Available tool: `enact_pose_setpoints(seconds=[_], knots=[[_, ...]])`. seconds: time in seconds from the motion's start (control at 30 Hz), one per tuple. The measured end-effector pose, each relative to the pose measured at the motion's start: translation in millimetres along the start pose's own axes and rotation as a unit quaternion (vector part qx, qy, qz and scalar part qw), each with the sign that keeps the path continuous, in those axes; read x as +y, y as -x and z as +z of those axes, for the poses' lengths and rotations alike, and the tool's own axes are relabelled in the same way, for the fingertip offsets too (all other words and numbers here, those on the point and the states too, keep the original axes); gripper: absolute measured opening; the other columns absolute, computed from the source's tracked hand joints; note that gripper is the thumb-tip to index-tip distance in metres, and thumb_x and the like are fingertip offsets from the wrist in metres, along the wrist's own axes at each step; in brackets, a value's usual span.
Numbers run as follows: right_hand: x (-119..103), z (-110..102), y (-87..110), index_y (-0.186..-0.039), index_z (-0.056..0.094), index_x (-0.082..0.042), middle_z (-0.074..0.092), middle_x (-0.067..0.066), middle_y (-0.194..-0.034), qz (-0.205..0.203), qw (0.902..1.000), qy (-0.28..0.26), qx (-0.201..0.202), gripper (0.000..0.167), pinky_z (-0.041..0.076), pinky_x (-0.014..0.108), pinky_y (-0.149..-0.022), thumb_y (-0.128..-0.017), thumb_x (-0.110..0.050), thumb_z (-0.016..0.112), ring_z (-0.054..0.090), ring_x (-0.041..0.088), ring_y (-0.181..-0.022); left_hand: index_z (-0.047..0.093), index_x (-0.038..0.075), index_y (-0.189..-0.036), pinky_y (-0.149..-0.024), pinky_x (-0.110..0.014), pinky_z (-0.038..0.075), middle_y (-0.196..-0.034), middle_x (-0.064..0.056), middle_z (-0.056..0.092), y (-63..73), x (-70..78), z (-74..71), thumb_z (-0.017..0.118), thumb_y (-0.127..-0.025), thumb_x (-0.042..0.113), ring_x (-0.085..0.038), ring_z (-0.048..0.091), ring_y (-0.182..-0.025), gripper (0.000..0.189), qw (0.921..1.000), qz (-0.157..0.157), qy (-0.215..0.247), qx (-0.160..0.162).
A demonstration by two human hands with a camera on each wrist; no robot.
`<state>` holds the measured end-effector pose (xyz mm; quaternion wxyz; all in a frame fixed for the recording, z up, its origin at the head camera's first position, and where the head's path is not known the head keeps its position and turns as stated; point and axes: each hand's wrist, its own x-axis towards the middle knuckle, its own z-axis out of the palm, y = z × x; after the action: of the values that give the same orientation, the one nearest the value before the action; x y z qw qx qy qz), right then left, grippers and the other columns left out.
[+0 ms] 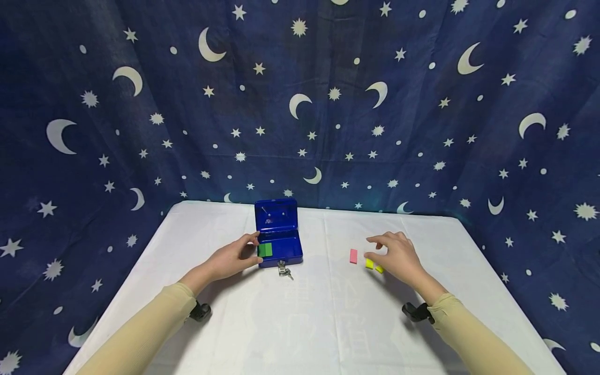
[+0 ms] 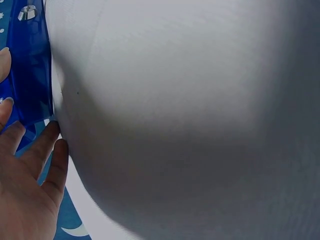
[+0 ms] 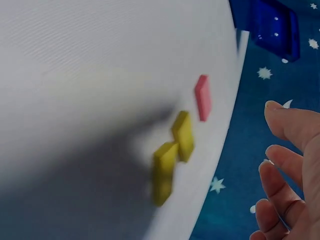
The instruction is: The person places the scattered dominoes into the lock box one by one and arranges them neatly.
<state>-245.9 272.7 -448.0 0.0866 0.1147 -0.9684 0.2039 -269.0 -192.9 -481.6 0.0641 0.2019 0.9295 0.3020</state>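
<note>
A small blue metal cash box (image 1: 292,250) stands with its lid raised, and green blocks (image 1: 265,250) lie side by side at its left inside. My left hand (image 1: 234,256) rests at the box's left side, thumb by the front corner and fingers further back. Keys (image 1: 288,273) hang at the lock on the box's front. My right hand (image 1: 396,258) hovers above the table with thumb and fingers apart and nothing between them. Close under it lie two yellow blocks (image 3: 184,136), and a pink block (image 1: 353,256) is just to their left.
A white cloth covers the table (image 1: 319,323). Behind it and at both sides hangs a dark blue curtain (image 1: 281,67) with moons and stars. Black wrist cameras (image 1: 416,312) sit below both wrists, near the tabletop.
</note>
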Motion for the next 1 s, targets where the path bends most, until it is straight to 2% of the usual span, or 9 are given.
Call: enact_pose_setpoints(seconds=[0.17,0.37,0.57,0.73,0.83,1.0], knots=[[14.3,3.9,13.2,-0.130,0.070,-0.016,0.065,0.004,-0.102,0.021,0.9996,0.001,-0.020,0.055,0.036,0.051,-0.088,-0.084,-0.043,0.082,0.050,0.028,-0.099,0.045,0.023,-0.147,-0.108,-0.058,0.038,-0.150,0.002,0.051,0.1,0.6,0.1,0.065,-0.095,0.054,-0.026,0.042,-0.143,0.064,1.0000,-0.001,0.004,0.000],[23.6,12.5,26.4,-0.136,0.065,-0.012,0.065,0.009,-0.111,0.049,0.9982,0.004,-0.035,0.068,0.038,0.052,-0.085,-0.079,-0.043,0.085,0.050,0.031,-0.099,0.044,0.022,-0.148,-0.108,-0.059,0.038,-0.151,0.001,0.051,0.1,-0.1,0.3,0.065,-0.096,0.054,-0.028,0.043,-0.143,0.064,1.0000,0.001,-0.001,0.001],[26.5,16.6,32.6,-0.140,0.060,-0.007,0.062,0.016,-0.119,0.092,0.9947,0.013,-0.044,0.076,0.040,0.053,-0.082,-0.079,-0.044,0.085,0.050,0.035,-0.105,0.052,0.022,-0.136,-0.108,-0.059,0.038,-0.160,0.004,0.039,0.2,0.9,-0.1,0.065,-0.096,0.054,-0.027,0.041,-0.144,0.053,1.0000,0.000,-0.001,-0.002],[31.3,19.1,38.6,-0.140,0.058,-0.004,0.059,0.023,-0.127,0.116,0.9925,0.000,-0.039,0.076,0.040,0.057,-0.083,-0.081,-0.044,0.083,0.049,0.041,-0.112,0.053,0.022,-0.132,-0.107,-0.058,0.039,-0.164,0.006,0.032,1.4,1.6,-0.5,0.065,-0.096,0.054,-0.027,0.041,-0.144,0.050,1.0000,-0.001,0.001,-0.005],[33.9,20.6,41.8,-0.140,0.058,-0.003,0.059,0.024,-0.126,0.130,0.9908,-0.010,-0.037,0.076,0.040,0.057,-0.084,-0.081,-0.045,0.083,0.048,0.043,-0.112,0.052,0.021,-0.133,-0.108,-0.057,0.039,-0.164,0.006,0.031,1.6,2.0,-1.2,0.066,-0.096,0.053,-0.027,0.041,-0.144,0.050,1.0000,-0.002,0.002,-0.006],[34.8,22.8,45.1,-0.136,0.061,-0.003,0.064,0.019,-0.113,0.162,0.9859,-0.029,-0.027,0.074,0.039,0.053,-0.081,-0.080,-0.047,0.083,0.049,0.041,-0.105,0.052,0.021,-0.134,-0.108,-0.058,0.039,-0.164,0.006,0.030,1.7,2.2,-0.9,0.066,-0.096,0.051,-0.027,0.041,-0.144,0.050,1.0000,-0.002,0.002,-0.006]])
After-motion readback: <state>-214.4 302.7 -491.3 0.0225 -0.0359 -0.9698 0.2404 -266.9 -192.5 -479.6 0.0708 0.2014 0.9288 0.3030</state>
